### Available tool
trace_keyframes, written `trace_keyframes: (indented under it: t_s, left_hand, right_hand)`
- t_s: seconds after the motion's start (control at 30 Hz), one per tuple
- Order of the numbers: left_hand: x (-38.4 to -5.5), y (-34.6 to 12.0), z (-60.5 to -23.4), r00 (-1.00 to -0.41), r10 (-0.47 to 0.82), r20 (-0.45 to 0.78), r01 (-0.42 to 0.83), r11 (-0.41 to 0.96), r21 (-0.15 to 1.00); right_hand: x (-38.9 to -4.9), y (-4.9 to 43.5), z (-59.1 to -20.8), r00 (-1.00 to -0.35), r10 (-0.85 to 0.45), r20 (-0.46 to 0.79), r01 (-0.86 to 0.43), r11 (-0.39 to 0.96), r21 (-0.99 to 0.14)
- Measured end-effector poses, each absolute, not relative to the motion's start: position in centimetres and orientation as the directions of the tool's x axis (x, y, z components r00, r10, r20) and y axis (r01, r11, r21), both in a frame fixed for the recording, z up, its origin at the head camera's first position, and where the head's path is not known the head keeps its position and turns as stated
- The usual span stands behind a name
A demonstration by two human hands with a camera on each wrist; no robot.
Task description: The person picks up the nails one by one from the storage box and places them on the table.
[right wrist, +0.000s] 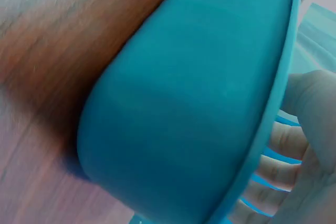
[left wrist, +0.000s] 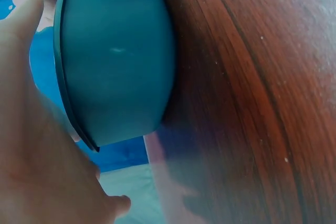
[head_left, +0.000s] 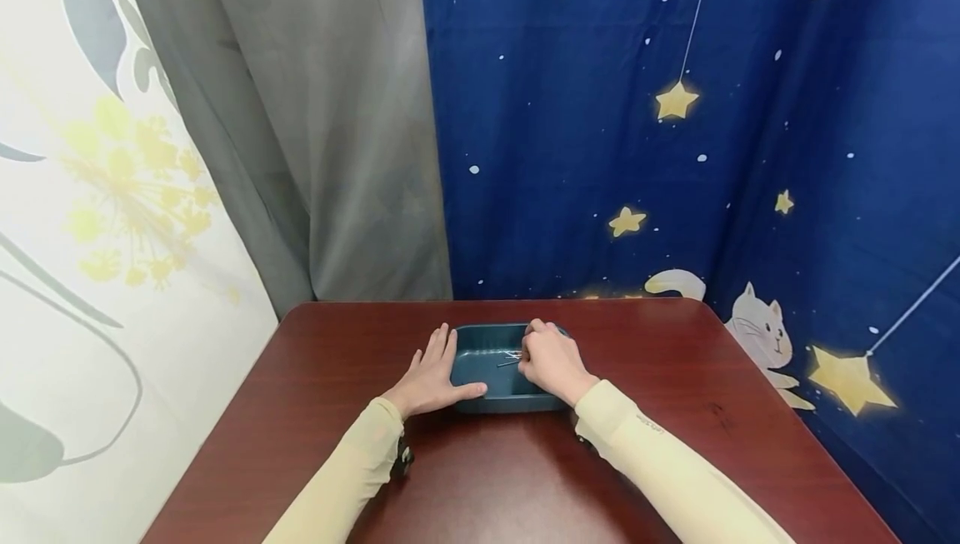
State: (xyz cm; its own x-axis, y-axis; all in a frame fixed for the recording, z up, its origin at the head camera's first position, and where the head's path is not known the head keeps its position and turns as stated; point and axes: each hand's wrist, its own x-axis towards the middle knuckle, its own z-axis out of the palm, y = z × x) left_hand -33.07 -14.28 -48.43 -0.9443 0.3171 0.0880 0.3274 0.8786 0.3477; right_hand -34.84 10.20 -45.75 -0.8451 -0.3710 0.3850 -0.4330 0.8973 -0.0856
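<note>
A teal rectangular tray (head_left: 480,377) with a raised rim stands on the table. My left hand (head_left: 431,379) rests at its left end, fingers straight and spread, the thumb along the near rim. My right hand (head_left: 553,358) reaches over the right part of the tray with its fingers bent down inside. Several thin, pale and dark sticks (head_left: 508,358) lie on the tray floor right beside those fingers. In the right wrist view the tray wall (right wrist: 184,103) hides the right fingertips, so I cannot tell whether they grip any of the sticks.
The dark red wooden table (head_left: 360,327) spreads around the tray, with rounded far corners. Behind it hang a grey curtain (head_left: 367,152) and a blue one with stars (head_left: 555,127). A white floral curtain (head_left: 112,277) runs along the left side.
</note>
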Motion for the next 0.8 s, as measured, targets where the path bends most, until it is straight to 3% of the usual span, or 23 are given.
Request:
trace_keyframes:
  t_s: [0.4,0.8]
  left_hand:
    - [-32.9,-14.5,-49.0,-0.946,0.306,0.108,0.325,0.892,0.314]
    - [-33.2,-14.7,-49.0,-0.943,0.318,0.101,0.333,0.890,0.311]
  right_hand:
    - [-34.7,12.5,-44.5,-0.796,-0.379,0.471,-0.478,0.872,-0.107]
    - [-34.5,16.6,-44.3,-0.810,-0.323,0.490,-0.434,0.892,-0.128]
